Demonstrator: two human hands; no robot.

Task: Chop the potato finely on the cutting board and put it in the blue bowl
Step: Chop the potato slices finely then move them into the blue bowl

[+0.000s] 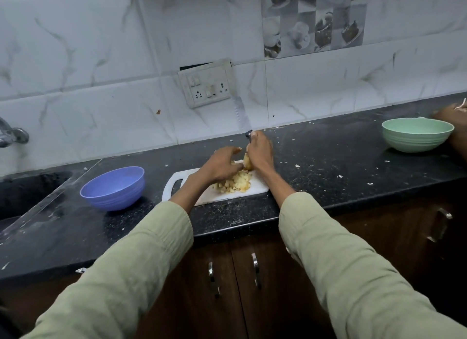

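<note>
A white cutting board [257,187] lies on the black counter with a pile of finely chopped potato [240,182] on it. My left hand [222,165] curls over the pile and holds an uncut potato chunk [247,163] against the board. My right hand [260,152] sits just right of the chunk and grips a knife [249,134]. Its blurred blade points up and away toward the wall. The blue bowl [113,187] stands empty on the counter, left of the board.
A green bowl [417,134] stands at the far right, with another person's hand [452,118] behind it. A sink [27,189] and tap [12,135] are at the left. Small scraps dot the counter [328,156]. Cabinet doors lie below its front edge.
</note>
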